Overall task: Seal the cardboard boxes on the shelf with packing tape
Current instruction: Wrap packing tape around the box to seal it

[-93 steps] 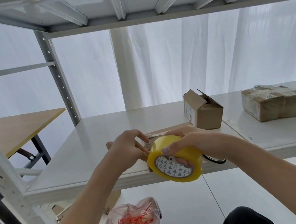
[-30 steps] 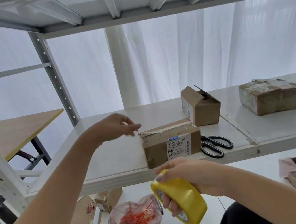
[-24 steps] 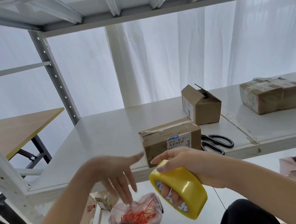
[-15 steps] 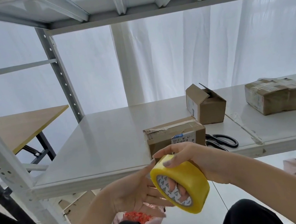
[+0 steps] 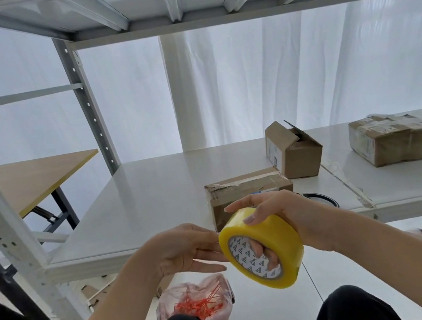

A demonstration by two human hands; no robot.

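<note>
The right hand [image 5: 290, 219] grips the yellow packing tape roll [image 5: 285, 244], fingers through its core. The left hand [image 5: 182, 249], fingers straight, touches the rim. A taped cardboard box [image 5: 246, 184] sits just beyond the right hand. The roll is likely light, rigid and slick; hold it by the core.

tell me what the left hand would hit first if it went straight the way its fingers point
The yellow tape roll, gripped by the right hand. The left hand has straight fingers aimed rightward at the roll's edge; they may already touch it, depth is unclear.
</note>
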